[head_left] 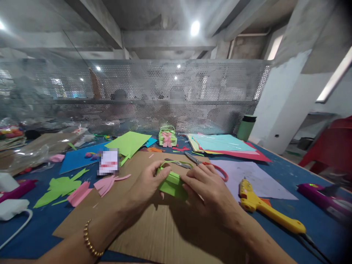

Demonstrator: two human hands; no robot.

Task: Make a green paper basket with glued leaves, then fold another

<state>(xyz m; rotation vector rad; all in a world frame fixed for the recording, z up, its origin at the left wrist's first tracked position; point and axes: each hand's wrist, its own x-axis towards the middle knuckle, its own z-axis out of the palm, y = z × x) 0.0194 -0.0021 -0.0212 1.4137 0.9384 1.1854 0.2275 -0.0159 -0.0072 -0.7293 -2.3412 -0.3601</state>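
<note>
no lettering can be read; the small white card (108, 160) is pixelated.

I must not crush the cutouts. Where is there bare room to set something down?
The cardboard is bare on the near side of the left hand, right hand and green craft piece. The blue table has a smaller patch between the yellow glue gun and the purple tool at right. Green cutouts and pink cutouts crowd the left.

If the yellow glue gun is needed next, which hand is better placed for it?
Probably the right hand: it is nearer the yellow glue gun; the left hand holds the opposite side of the green piece.
</note>
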